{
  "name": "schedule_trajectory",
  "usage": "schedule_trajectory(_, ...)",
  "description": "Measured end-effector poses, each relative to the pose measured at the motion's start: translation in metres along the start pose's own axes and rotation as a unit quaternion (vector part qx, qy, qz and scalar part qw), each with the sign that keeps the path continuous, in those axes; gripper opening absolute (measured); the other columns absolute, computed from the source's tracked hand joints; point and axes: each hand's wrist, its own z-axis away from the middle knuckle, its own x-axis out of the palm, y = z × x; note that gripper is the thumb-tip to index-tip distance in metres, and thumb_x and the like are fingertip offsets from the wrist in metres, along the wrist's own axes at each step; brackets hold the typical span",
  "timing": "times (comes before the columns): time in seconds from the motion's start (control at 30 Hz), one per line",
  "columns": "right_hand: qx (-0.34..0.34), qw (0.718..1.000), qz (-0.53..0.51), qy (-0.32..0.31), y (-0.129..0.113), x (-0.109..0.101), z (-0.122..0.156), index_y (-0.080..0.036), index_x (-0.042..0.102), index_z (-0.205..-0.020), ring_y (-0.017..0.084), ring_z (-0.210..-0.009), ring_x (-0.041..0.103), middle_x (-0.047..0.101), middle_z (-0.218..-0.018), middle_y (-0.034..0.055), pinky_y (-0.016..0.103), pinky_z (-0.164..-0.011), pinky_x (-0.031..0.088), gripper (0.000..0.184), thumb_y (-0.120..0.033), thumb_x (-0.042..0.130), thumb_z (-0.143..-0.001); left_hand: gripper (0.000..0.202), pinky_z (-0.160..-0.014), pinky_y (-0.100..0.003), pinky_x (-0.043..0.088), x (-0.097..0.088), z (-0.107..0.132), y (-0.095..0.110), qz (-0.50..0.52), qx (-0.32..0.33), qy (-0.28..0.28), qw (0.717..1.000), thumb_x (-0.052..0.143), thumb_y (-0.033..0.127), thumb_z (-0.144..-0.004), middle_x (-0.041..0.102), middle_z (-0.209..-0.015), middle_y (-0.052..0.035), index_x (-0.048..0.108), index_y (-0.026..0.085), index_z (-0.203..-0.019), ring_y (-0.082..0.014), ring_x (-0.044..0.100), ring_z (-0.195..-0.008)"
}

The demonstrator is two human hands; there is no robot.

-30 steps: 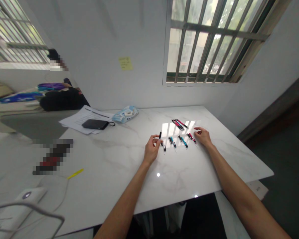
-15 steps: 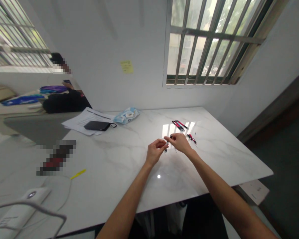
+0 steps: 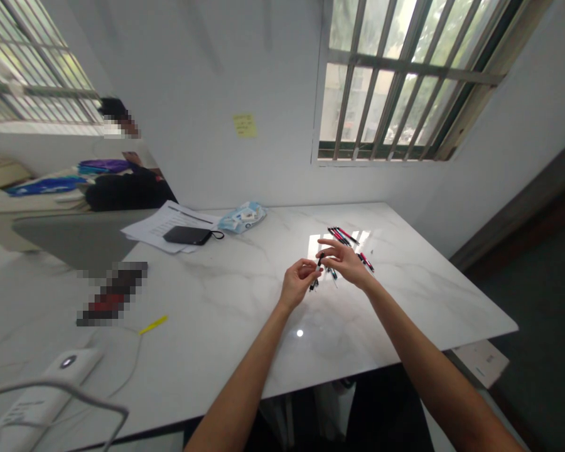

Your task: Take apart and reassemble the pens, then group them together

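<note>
Head view shows the left hand (image 3: 297, 282) and the right hand (image 3: 344, 262) raised close together above the white table (image 3: 245, 314), fingertips of both pinching one small black pen part (image 3: 318, 262) between them. Just under the hands lie loose pen pieces (image 3: 330, 273), and beyond the right hand is a bundle of red and black pens (image 3: 341, 236).

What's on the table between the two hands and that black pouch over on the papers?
Nothing: in the head view, bare marble table runs from the left hand and right hand to the black pouch on the papers.
</note>
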Motion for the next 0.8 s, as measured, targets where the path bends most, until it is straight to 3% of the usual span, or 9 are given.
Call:
schedule_trajectory(0.33,-0.022,0.999,0.046,0.002,-0.0087,0.0019,0.0073,-0.025,0.065,-0.132,0.022,-0.101,0.071,0.075,-0.104,0.0064,0.041,-0.095,0.055,0.052,-0.035,0.077,-0.082,0.037,-0.072,-0.027,0.054,-0.0014,0.0008,0.0017,0.002,0.001,-0.005,1.000,0.089,0.037,-0.071,0.078,-0.083,-0.0043,0.068,0.016,-0.093,-0.0172,0.073,-0.077)
schedule_trajectory(0.67,-0.007,1.000,-0.004,-0.011,-0.0094,0.0040,0.0091,-0.024,0.062,-0.135,0.021,-0.097,0.071,0.074,-0.102,0.0068,0.040,-0.090,0.058,0.057,-0.039,0.076,-0.082,0.034,-0.076,-0.029,0.057,-0.0046,0.0005,0.0004,-0.047,0.007,0.021,0.999,0.090,0.037,-0.069,0.075,-0.091,-0.0057,0.074,0.015,-0.089,-0.0183,0.072,-0.080)
schedule_trajectory(0.8,-0.009,1.000,0.017,0.015,-0.0099,0.0047,0.0106,-0.024,0.066,-0.129,0.021,-0.097,0.070,0.074,-0.101,0.0061,0.039,-0.089,0.057,0.053,-0.038,0.079,-0.080,0.032,-0.076,-0.031,0.058,-0.0051,0.0005,0.0002,-0.060,0.013,0.025,0.998,0.088,0.038,-0.071,0.075,-0.089,-0.0064,0.075,0.015,-0.090,-0.0199,0.072,-0.081)
